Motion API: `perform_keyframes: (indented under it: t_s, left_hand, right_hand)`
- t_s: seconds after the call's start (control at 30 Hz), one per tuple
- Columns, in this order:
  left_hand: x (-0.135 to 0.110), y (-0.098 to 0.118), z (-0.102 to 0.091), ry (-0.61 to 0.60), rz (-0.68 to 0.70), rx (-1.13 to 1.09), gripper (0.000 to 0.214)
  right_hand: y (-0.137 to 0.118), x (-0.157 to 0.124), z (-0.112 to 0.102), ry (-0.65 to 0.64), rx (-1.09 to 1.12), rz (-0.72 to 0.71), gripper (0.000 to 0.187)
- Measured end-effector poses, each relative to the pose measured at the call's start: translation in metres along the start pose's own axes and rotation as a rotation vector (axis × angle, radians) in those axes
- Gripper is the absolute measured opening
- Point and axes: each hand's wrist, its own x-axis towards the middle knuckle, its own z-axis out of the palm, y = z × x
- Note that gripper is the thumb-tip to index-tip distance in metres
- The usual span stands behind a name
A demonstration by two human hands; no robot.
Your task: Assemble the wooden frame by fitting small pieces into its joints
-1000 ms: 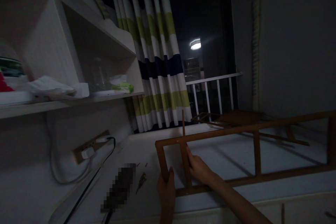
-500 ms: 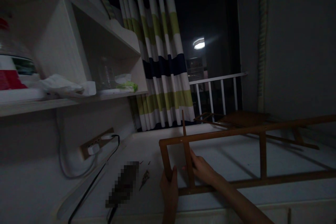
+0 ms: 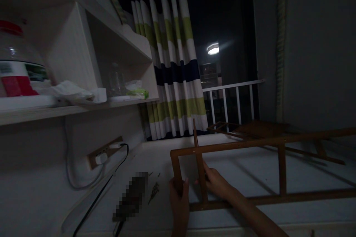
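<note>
A brown wooden frame (image 3: 280,140) with upright slats lies across the white surface (image 3: 244,174), stretching off to the right. My left hand (image 3: 179,196) is wrapped round the frame's end post at its near left corner. My right hand (image 3: 215,181) holds the second slat (image 3: 200,177) just right of that, fingers curled on it. A thin wooden stick (image 3: 194,132) stands up from the frame's top rail above that slat.
A blurred dark object (image 3: 130,196) with a black cable (image 3: 111,177) lies left of the hands, small screws (image 3: 154,189) beside it. A wall socket (image 3: 104,152) sits below the white shelves (image 3: 78,107). A striped curtain (image 3: 172,81), white railing (image 3: 233,89) and another wooden piece (image 3: 258,127) stand behind.
The view has shifted slightly, so the scene sits further right and lower. My left hand has slid a little lower on the end post; the right hand stays on the slat.
</note>
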Motion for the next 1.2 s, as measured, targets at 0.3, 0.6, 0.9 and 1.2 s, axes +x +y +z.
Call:
perform_keyframes:
  t_s: [0.3, 0.6, 0.9, 1.2]
  left_hand:
    - [0.038, 0.033, -0.014, 0.042, 0.697, 0.132, 0.062]
    - [0.09, 0.176, -0.007, -0.789, 0.876, 0.743, 0.065]
    - [0.101, 0.168, 0.006, -0.955, 0.779, 0.851, 0.048]
    - [0.104, 0.164, 0.006, -0.973, 0.833, 0.829, 0.042]
  right_hand:
    - [0.003, -0.001, 0.001, 0.001, -0.002, 0.01, 0.071]
    - [0.006, 0.001, 0.002, 0.001, -0.048, 0.024, 0.071]
    - [0.011, 0.005, 0.004, -0.03, -0.105, -0.009, 0.051]
    - [0.009, -0.007, -0.009, -0.028, -0.088, -0.024, 0.057]
